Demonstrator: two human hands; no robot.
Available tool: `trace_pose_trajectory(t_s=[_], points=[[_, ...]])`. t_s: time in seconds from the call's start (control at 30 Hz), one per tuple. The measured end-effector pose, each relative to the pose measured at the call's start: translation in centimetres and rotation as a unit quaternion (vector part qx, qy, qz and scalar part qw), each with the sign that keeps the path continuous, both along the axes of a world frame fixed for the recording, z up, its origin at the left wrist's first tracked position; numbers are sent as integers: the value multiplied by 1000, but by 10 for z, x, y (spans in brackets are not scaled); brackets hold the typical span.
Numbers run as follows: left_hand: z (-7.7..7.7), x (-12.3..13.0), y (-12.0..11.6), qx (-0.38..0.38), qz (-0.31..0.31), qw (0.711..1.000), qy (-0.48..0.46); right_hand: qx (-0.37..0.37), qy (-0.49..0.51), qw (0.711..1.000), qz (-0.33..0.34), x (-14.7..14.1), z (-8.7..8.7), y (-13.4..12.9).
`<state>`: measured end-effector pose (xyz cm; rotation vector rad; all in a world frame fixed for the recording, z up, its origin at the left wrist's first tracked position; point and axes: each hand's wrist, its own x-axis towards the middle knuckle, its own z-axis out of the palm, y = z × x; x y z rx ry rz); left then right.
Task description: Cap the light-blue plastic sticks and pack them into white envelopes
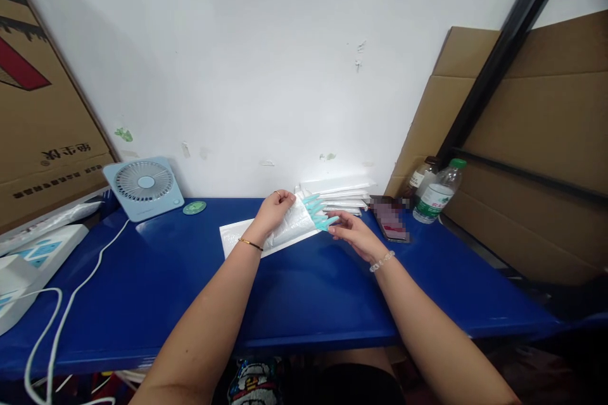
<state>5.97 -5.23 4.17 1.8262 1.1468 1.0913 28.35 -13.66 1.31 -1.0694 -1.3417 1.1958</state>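
Note:
A white padded envelope [289, 228] lies slanted above the blue table, its opening toward the right. My left hand [275, 212] is closed on the envelope's upper edge near the opening. Several thin turquoise pieces [323, 221] stick out of the opening, their lower parts hidden inside. My right hand [352, 231] pinches the turquoise pieces at their right end, between thumb and fingers. Right behind the hands is a stack of white envelopes [344, 193] against the wall.
The blue table [304, 304] bears a light blue fan [146, 185], a green disc [194, 207] and a white power strip [47, 259] with cables at left. At right are a phone [392, 221], a green-capped bottle [436, 196] and a dark-capped bottle [422, 177]. Cardboard flanks both sides.

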Motion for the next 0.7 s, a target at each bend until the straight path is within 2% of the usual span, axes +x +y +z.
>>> trace_pose_trajectory(t_s=[0.13,0.23,0.3,0.47,0.53,0.6,0.7], points=[[4,2,-4,-2,24,997,-79,0,47,999,-22,3,6,0],[7,6,-6,-13,16,990,-142,61,83,992,-73,-5,21,2],[11,11,-11,-22,-10,983,-184,98,91,987,-88,-12,35,4],[25,20,-26,-54,-97,965,-236,174,-11,984,-17,-11,67,-5],[28,19,-29,-85,-132,954,-257,250,-94,964,-10,-2,77,-12],[31,18,-29,-133,-182,934,-278,326,-198,924,-8,6,86,-18],[35,19,-29,-206,-269,891,-302,385,-315,867,15,7,97,-22]])
